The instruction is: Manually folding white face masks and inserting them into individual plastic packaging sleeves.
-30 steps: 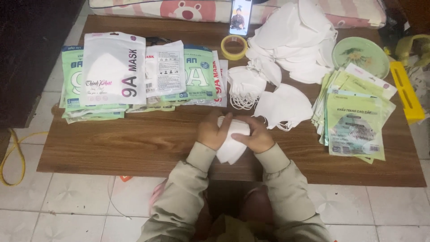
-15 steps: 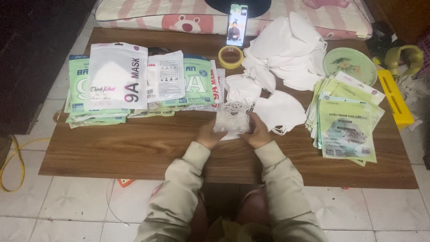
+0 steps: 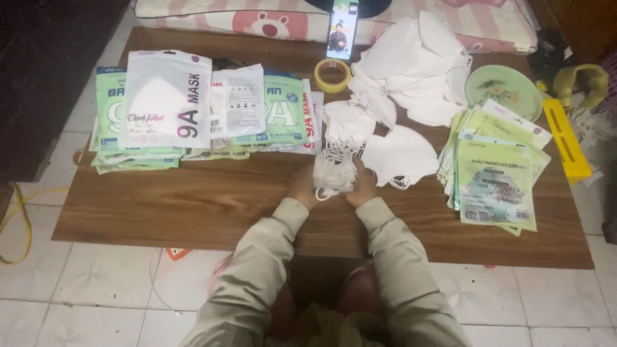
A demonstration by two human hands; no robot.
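Change: folded mask [image 3: 333, 173] now bundled tighter, moved toward 12 o'clock since a second ago.
Hands: left [image 3: 302, 187], right [image 3: 364, 187] both grasping it.
Desk [image 3: 193, 199]: loose masks [image 3: 398, 154] at 1 o'clock.

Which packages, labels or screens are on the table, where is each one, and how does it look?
White pouch: far left, flat rectangle, on top of the green packs.
Green packs: left side, overlapping flat stack, green and white.
Small leaflet pouch: left of centre, clear with white insert.
Green pouches: right side, fanned pile, pale green.
Phone: far edge, upright, lit screen.
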